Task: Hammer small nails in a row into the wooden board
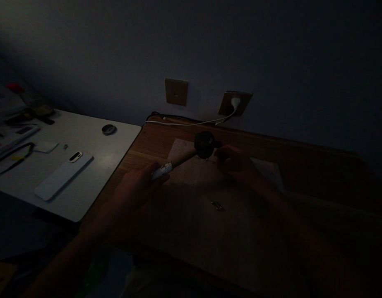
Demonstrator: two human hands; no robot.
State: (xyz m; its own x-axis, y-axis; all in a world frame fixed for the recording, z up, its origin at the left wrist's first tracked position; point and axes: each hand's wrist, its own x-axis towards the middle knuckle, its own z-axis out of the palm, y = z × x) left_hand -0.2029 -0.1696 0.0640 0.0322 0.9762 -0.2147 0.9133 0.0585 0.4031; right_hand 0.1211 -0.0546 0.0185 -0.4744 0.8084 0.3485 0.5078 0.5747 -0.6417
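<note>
My left hand (136, 186) is wrapped round the white-covered end of a mallet's wooden handle. The mallet (184, 156) slants up to the right, and its dark round head is above the pale board (186, 178). Close to the right of that head is my right hand (234, 161), its fingers curled together. A small dark shape shows at the fingertips, but the dim light hides what it is. Small shiny metal pieces (216, 204) lie on the board, nearer to me than the mallet head.
On the left, a white table (94, 165) carries a phone (63, 176), a small round tin (109, 129) and a bottle (35, 101). A white plug (236, 102) sits in the wall socket, and its cable (184, 123) runs along the wooden table's (135, 151) back edge.
</note>
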